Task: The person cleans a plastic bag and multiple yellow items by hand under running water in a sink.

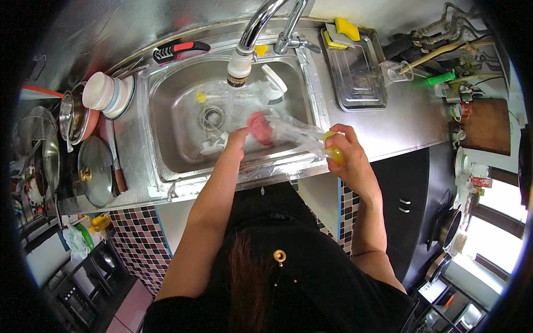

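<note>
My left hand (236, 143) is over the front of the steel sink (173, 120), its fingertips at the left edge of a blurred red-pink thing (261, 128). My right hand (349, 152) grips a rounded yellow thing (334, 147) above the sink's front right rim. Between the two stretches something clear and plastic-like (295, 132), too blurred to name exactly. White plastic pieces (213, 146) lie in the sink below my left hand. A white plastic part (275, 81) leans at the back right of the basin. A small yellow piece (201, 96) is near the drain (211, 117).
The chrome faucet (254, 31) with a white nozzle (239, 66) hangs over the basin. Left stand stacked bowls (100, 91), a glass lid (95, 170) and a knife (114, 156). A knife sharpener (181, 52) lies behind. Right is a lidded steel tray (360, 81) with sponges (347, 29).
</note>
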Demonstrator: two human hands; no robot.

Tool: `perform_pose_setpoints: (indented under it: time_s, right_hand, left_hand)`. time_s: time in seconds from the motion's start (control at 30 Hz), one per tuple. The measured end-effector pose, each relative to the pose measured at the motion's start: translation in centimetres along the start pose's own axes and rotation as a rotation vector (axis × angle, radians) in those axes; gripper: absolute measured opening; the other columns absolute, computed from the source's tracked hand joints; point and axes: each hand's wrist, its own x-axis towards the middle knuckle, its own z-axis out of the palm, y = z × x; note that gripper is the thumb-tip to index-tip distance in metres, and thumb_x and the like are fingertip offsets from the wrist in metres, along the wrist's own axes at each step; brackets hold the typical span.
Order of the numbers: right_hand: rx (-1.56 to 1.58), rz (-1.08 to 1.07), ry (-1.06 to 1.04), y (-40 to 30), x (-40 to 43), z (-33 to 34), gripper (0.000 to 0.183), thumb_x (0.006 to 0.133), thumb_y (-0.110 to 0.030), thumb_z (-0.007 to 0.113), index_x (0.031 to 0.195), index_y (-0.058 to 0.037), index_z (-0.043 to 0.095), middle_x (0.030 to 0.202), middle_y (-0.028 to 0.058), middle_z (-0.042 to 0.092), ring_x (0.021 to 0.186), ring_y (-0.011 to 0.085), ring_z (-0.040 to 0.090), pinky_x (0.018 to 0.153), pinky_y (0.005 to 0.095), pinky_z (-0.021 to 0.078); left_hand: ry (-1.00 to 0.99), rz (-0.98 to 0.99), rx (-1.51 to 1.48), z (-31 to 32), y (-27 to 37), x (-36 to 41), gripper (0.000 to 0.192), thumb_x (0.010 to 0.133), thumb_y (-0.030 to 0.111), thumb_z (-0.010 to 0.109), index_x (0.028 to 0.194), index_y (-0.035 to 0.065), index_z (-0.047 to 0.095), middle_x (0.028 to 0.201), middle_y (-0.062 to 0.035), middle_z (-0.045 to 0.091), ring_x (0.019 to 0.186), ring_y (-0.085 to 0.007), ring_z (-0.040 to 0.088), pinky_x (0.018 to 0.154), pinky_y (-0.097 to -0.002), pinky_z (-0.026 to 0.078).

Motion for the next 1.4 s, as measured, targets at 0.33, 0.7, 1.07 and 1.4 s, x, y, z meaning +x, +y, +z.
perform_pose_setpoints:
  time_s: [0.33,0.7,1.07,1.4]
  right_hand:
    - [-0.003,-0.164,-0.073,1.3,0.5,1.3,0.033,0.064,0.009,0.061,0.092,-0.0065,0.050,0.113,0.0137,0.048,0.097,0.0341,0.055,0.084,0.0344,0.0447]
    - [0.153,-0.028,0.113,3.5,-0.5,-2.1,0.033,0.066,0.007,0.063,0.095,-0.0039,0.050,0.103,0.0102,0.050,0.100,0.0234,0.051,0.088,0.0297,0.0404]
    - [0.777,0.277,0.792,10.7,-1.7,-9.8,0.023,0.082,-0.009,0.063,0.101,-0.0062,0.050,0.093,0.0041,0.054,0.081,0.0127,0.055,0.069,0.0258,0.0479]
    - [1.178,0.430,0.771,18.8,8.3,3.0,0.033,0.081,-0.013,0.065,0.108,-0.0014,0.049,0.109,0.0102,0.050,0.104,0.0220,0.048,0.091,0.0369,0.0390]
  left_hand:
    - [0.021,0.005,-0.031,0.3,0.1,-0.4,0.033,0.078,0.018,0.062,0.106,0.0008,0.059,0.099,-0.0097,0.061,0.097,-0.0205,0.053,0.089,-0.0315,0.039]
    - [-0.164,0.004,-0.111,2.5,2.5,-2.6,0.031,0.079,0.017,0.060,0.105,-0.0001,0.056,0.095,-0.0087,0.063,0.091,-0.0197,0.058,0.087,-0.0350,0.036]
    - [-0.233,-0.068,-0.013,3.2,2.1,-2.0,0.028,0.081,0.029,0.060,0.101,0.0104,0.059,0.100,-0.0057,0.065,0.104,-0.0176,0.056,0.098,-0.0581,0.007]
    - [-0.291,0.010,-0.057,1.7,0.1,-0.6,0.028,0.080,0.030,0.061,0.100,0.0107,0.058,0.100,-0.0047,0.065,0.101,-0.0161,0.056,0.096,-0.0489,0.020]
